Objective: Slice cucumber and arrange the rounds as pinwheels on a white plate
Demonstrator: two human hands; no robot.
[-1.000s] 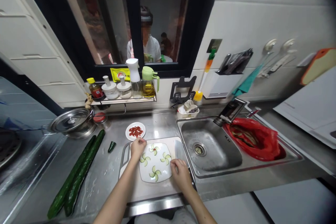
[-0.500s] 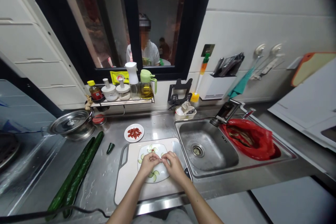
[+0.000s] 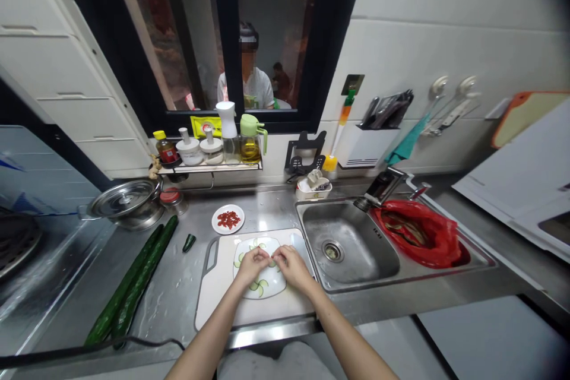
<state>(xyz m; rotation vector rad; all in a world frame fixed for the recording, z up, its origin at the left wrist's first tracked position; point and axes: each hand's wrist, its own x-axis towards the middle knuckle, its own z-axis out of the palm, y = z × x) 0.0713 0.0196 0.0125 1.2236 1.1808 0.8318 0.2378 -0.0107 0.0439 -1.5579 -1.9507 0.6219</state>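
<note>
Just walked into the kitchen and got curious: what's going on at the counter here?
A person stands at a steel counter with both hands together over a white plate of cucumber slices arranged in pinwheel shapes. The left hand and right hand meet fingertip to fingertip above the plate's middle, which sits on a white cutting board. A small dish of red bits lies just behind the board, two whole cucumbers lie to the left, and the sink is on the right.
</note>
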